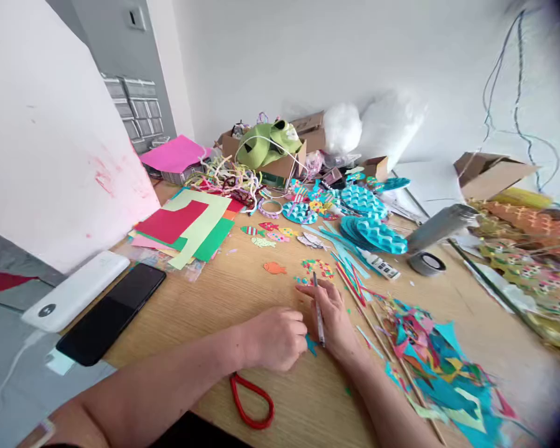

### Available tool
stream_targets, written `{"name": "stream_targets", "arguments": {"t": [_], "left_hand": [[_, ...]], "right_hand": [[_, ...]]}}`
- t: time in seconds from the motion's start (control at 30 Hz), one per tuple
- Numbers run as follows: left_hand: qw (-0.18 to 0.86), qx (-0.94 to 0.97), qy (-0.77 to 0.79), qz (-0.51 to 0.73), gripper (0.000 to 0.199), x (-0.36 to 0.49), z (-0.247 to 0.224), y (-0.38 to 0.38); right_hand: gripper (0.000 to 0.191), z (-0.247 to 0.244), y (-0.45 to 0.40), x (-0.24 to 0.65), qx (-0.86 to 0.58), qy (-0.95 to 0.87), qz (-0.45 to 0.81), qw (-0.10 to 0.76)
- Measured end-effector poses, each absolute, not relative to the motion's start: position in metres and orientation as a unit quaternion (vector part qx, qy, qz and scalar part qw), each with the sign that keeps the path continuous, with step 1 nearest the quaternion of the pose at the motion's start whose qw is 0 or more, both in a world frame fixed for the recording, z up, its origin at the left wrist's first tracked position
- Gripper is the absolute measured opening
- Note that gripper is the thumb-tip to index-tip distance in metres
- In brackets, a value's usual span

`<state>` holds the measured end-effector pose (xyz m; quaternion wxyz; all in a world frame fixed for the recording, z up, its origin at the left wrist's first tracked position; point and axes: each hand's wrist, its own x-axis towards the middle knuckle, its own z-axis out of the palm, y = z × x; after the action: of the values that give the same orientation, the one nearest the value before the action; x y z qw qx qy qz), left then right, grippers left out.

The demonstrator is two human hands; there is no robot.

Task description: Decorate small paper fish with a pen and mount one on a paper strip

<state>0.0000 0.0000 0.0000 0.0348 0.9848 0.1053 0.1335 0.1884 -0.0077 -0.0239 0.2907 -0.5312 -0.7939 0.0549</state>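
My left hand (276, 339) is closed, its fingertips beside a small blue paper piece (311, 345) on the table; what it pinches, if anything, is hidden. A slim pen-like tool (319, 317) is held in my right hand (333, 311), between thumb and fingers, pointing away from me. Just beyond that hand lie small colourful dots (318, 269). An orange paper fish (275, 268) rests to their left, with several patterned fish (262, 242) farther back. Near my left wrist is a red cord loop (252, 404).
Coloured paper sheets (172, 222), a black phone (112, 314) and a white power bank (77, 291) lie left. Right are paper scraps (448, 367), wooden sticks (408, 376), a glue bottle (380, 264) and a tape roll (427, 263). Blue scalloped pieces (373, 234) and boxes (494, 177) stand behind.
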Motion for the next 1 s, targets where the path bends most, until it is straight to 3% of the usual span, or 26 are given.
{"name": "stream_targets", "arguments": {"t": [0.13, 0.23, 0.37, 0.67, 0.83, 1.0], "left_hand": [[0.041, 0.983, 0.109, 0.141, 0.010, -0.001, 0.003, 0.000], [0.048, 0.983, 0.106, 0.142, 0.009, -0.001, 0.004, -0.001], [0.052, 0.987, 0.083, 0.127, 0.009, -0.002, 0.004, -0.003], [0.083, 0.989, 0.049, 0.108, 0.010, -0.002, 0.009, -0.005], [0.140, 0.984, 0.027, 0.102, 0.019, -0.001, 0.009, -0.006], [0.182, 0.978, 0.032, 0.100, 0.026, -0.001, 0.007, -0.006]], "right_hand": [[0.041, -0.023, -0.005, 0.186, -0.505, -0.814, 0.064, 0.279], [0.031, -0.022, -0.005, 0.193, -0.510, -0.801, 0.057, 0.309], [0.033, -0.023, -0.006, 0.206, -0.547, -0.758, 0.040, 0.353], [0.032, -0.019, -0.009, 0.204, -0.520, -0.793, 0.070, 0.309], [0.037, -0.013, -0.014, 0.203, -0.518, -0.785, 0.107, 0.322], [0.038, -0.011, -0.013, 0.201, -0.500, -0.814, 0.093, 0.282]]}}
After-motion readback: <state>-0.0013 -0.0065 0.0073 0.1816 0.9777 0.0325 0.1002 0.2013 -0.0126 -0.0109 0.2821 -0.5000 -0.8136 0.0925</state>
